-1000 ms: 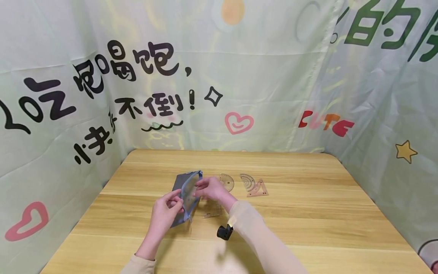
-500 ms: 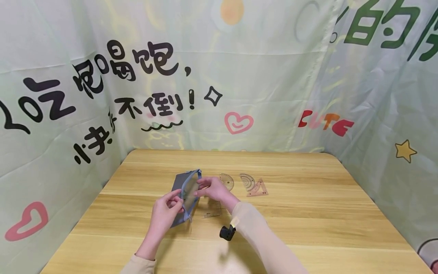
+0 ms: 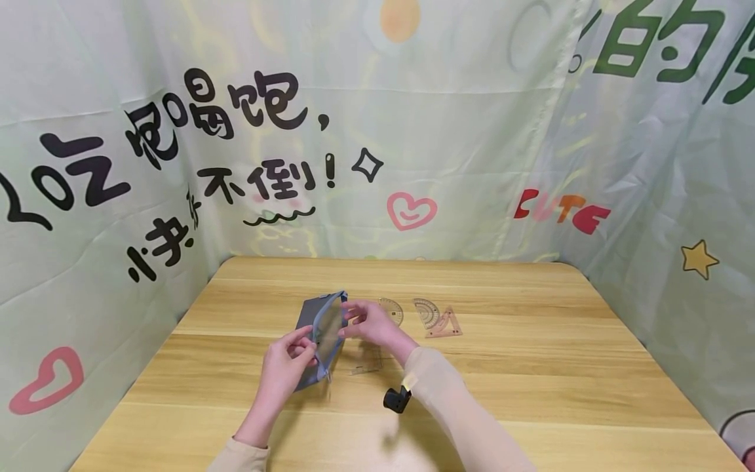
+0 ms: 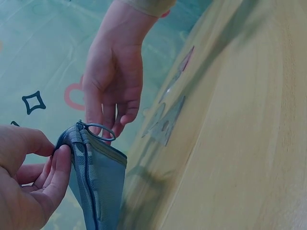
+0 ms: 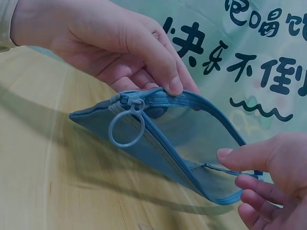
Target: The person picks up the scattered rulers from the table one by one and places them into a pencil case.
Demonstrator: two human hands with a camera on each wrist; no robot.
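Note:
A blue-grey zip pouch [image 3: 308, 321] stands tilted on the table, its zipped mouth spread wide towards the right. My left hand [image 3: 286, 367] pinches one rim of that mouth between thumb and fingers. At the opposite side of the mouth is my right hand [image 3: 371, 324], thumb and fingers apart and only loosely bent, fingertips right at the rim. Nothing shows between them. A ring-shaped zip pull [image 5: 127, 127] hangs from the near end of the zip in the right wrist view. Part of the pouch's inside shows there, pale and see-through.
Right of the pouch lie a clear protractor [image 3: 392, 314], partly behind my right hand, and a second protractor [image 3: 427, 313] beside a pinkish set square [image 3: 445, 324]. A clear set square [image 3: 367, 364] lies below my right wrist. Printed cloth [image 3: 472, 144] surrounds the wooden table [image 3: 531, 367].
My right hand has drawn back a little to the right, its fingers leaving the pouch's mouth for the rim. My left hand and the pouch have stayed nearly still.

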